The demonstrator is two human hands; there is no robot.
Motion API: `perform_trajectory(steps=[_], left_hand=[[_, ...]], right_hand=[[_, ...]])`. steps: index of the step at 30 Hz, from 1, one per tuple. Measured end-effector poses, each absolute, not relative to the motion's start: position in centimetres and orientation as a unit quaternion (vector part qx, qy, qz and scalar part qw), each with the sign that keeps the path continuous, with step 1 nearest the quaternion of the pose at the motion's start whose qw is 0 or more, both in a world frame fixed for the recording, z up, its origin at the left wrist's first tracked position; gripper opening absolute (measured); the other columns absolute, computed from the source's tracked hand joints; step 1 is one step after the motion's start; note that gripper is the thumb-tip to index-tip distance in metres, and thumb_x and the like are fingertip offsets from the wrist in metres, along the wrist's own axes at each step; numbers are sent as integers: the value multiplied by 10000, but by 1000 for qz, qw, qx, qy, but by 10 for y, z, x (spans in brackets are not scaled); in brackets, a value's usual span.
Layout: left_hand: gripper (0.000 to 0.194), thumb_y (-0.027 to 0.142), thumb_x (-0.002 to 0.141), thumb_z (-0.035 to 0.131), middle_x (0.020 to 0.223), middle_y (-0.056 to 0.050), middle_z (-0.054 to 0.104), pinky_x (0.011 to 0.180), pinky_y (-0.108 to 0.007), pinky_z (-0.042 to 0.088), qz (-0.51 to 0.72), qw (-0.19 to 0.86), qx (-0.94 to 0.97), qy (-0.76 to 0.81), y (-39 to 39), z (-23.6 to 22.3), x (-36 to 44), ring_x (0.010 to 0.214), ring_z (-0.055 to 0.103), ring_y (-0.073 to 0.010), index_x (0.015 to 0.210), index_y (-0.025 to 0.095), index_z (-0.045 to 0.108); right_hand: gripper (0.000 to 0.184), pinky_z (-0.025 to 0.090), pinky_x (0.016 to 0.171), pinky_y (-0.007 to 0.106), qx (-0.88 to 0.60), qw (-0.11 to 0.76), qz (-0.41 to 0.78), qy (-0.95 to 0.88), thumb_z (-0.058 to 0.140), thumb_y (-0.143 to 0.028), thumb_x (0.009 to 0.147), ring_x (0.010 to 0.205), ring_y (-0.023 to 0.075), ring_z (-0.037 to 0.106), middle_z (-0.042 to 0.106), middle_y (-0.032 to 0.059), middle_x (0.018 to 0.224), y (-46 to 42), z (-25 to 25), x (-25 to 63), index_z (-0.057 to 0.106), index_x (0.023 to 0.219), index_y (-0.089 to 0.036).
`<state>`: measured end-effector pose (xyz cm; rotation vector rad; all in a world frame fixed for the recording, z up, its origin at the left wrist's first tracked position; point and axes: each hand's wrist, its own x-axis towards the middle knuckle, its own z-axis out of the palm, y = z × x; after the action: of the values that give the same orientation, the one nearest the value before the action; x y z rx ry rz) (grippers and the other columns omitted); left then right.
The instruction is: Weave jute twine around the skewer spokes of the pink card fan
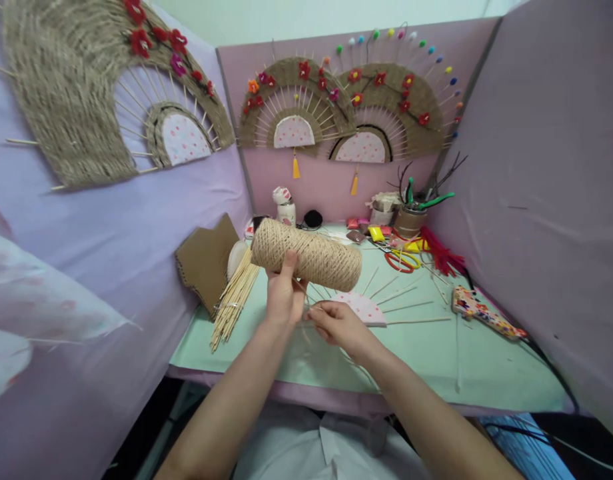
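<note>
My left hand (285,293) grips a thick roll of jute twine (307,254) from below, holding it lying sideways above the table. My right hand (339,325) sits just beneath and to the right, fingers pinched on a thin strand of twine coming off the roll. Under the roll lies a pink dotted half-disc (366,308) with wooden sticks fanning out from it across the mint-green table (436,360).
A bundle of bamboo sticks (232,303) and brown cardboard pieces (206,260) lie at the left. Scissors (401,260), red pipe cleaners (440,253), clay blocks, a cup of tools (410,217) and a patterned glue gun (479,310) sit at the right. Woven fans hang on the walls.
</note>
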<state>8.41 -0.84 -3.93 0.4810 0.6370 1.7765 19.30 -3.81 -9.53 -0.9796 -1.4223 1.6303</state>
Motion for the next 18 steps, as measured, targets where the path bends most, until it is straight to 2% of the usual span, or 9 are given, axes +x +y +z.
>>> perform_trajectory(steps=[2, 4, 8, 10, 14, 18], left_hand=[[483, 420, 724, 738, 1290, -88, 583, 924, -351, 486, 721, 606, 196, 273, -4, -46, 75, 1217, 527, -253, 1144, 247, 574], [525, 556, 762, 645, 1285, -117, 583, 921, -380, 491, 685, 652, 184, 267, -2, -54, 67, 1216, 523, -285, 1154, 213, 582], [591, 621, 773, 578, 1224, -128, 616, 911, -413, 493, 621, 715, 144, 286, -4, -70, 59, 1180, 549, -302, 1186, 199, 564], [635, 657, 766, 557, 1157, -136, 647, 906, -428, 491, 572, 749, 137, 304, -6, -75, 55, 1133, 581, -307, 1190, 185, 559], [739, 703, 759, 521, 1044, -144, 695, 928, -433, 473, 440, 823, 151, 324, -13, -75, 51, 1021, 642, -296, 1212, 121, 560], [743, 655, 819, 486, 1002, -145, 713, 947, -370, 453, 299, 899, 165, 272, -25, -75, 57, 929, 674, -247, 1252, 53, 543]], right_hand=[[344, 166, 403, 214, -383, 364, 637, -561, 609, -508, 800, 416, 60, 252, 330, -82, 460, -49, -84, 207, 597, 732, -170], [323, 166, 410, 208, -363, 383, 642, -555, 621, -487, 812, 426, 56, 245, 316, -85, 469, -59, -69, 224, 604, 743, -172], [239, 160, 391, 190, -326, 544, 619, -463, 636, -406, 823, 411, 46, 187, 271, -95, 478, -56, -34, 263, 580, 729, -194], [187, 149, 357, 179, -317, 598, 608, -414, 621, -335, 828, 396, 52, 143, 234, -101, 467, -41, -21, 283, 557, 713, -203], [161, 205, 324, 140, -297, 638, 621, -345, 590, -222, 829, 379, 43, 166, 289, -97, 487, 0, -9, 320, 515, 688, -200], [197, 285, 327, 95, -286, 650, 645, -283, 518, -128, 823, 365, 16, 297, 435, -72, 533, 40, -6, 343, 461, 645, -188]])
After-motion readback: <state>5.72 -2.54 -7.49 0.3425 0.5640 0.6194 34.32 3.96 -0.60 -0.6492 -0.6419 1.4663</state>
